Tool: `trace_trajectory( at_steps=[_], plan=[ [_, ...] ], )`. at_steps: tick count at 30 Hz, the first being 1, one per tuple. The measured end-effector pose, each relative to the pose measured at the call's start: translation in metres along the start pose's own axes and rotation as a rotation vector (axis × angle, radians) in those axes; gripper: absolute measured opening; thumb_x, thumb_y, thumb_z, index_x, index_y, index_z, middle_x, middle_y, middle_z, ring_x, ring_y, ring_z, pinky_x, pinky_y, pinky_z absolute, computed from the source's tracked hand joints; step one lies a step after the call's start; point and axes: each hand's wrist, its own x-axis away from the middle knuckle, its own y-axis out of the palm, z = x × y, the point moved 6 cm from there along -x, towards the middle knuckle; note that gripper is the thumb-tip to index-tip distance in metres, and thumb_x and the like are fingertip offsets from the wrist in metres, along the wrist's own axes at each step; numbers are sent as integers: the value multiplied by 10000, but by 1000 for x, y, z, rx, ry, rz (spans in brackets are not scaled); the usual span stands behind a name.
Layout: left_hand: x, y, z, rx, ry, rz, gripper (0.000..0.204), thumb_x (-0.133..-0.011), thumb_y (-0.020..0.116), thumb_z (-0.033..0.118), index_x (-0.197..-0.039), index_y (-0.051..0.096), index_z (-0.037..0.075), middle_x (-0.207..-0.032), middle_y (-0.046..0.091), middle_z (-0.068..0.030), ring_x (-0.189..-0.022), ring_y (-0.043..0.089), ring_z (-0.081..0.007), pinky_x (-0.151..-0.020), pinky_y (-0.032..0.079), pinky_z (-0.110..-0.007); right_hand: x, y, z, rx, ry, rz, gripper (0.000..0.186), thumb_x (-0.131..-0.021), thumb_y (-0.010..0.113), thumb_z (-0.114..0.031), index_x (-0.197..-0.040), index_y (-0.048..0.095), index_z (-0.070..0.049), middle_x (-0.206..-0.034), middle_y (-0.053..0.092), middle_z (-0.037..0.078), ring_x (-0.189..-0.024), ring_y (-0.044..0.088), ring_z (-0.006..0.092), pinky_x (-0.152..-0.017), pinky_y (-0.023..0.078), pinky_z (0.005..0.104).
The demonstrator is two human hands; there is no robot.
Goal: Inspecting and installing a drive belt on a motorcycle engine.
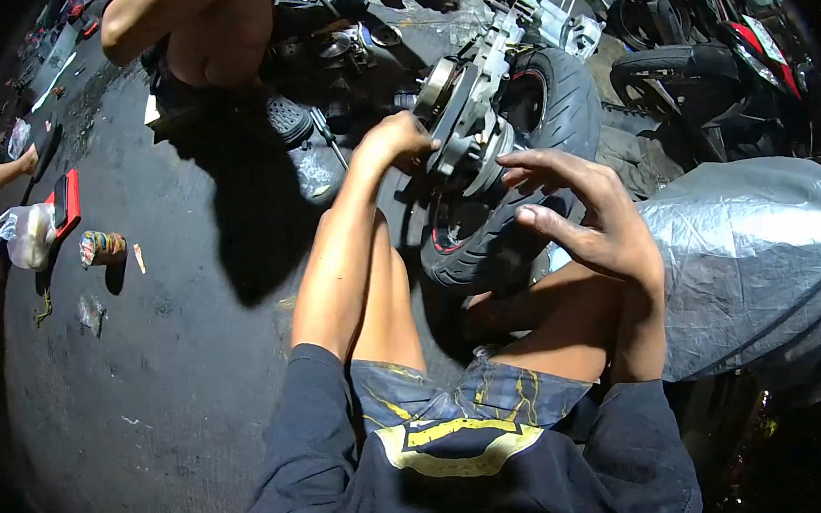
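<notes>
Near the cluttered right edge of the floor (180,390), a wheel (567,104) and its metal casing (462,113) look heavy, stiff, perhaps greasy, best held by tyre (459,264) and casing. Your right hand (600,208) curves empty nearby; your left hand (397,140) curls at the casing, grip unclear.

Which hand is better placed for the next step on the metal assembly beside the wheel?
Left, probably. The left hand is curled at the metal assembly's left edge, though its grip is unclear. The right hand is raised and open, overlapping the tire in view.
</notes>
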Motion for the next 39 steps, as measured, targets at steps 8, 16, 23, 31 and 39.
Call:
trace_trajectory(
  at_steps=[8,16,23,31,39],
  plan=[
    [46,-2,-38,-188,-60,-270,1057,-610,950,406,-1441,429,11,-1251,632,-226,-1087,637,-319,-924,525,-402,1,-1,3,-9,-9,0,495,-882,747,-118,-1345,616,-2,-1174,712,168,-1085,709,262,-943,538,370],
    [37,-17,-4,-34,215,192,1209,-621,910,617,-1527,415,-11,-1394,590,-290,-1333,557,-376,-1119,436,-409,2,3,-1,44,-54,-25,501,-880,761,-136,-1342,620,-2,-1230,700,169,-1087,706,266,-928,545,375],
    [4,-3,-12,187,184,174,801,-765,859,525,-1320,628,-5,-1151,730,-221,-1067,714,-302,-941,549,-388,1,4,-2,32,-47,-24,511,-872,756,-130,-1349,618,-9,-1196,708,171,-1077,710,275,-923,546,379],
    [6,-2,12,220,389,413,640,-821,831,374,-1318,600,43,-1116,733,-220,-1033,723,-321,-902,553,-399,-4,5,-4,43,-26,-28,500,-874,761,-138,-1339,621,-21,-1129,715,174,-1056,714,289,-922,544,387],
    [5,5,26,186,469,389,728,-840,733,182,-1517,471,134,-1218,683,-286,-1137,674,-424,-989,523,-453,-8,8,-10,5,-27,-71,500,-868,761,-154,-1327,627,-11,-1132,716,170,-1062,706,297,-947,535,391]
  ],
)
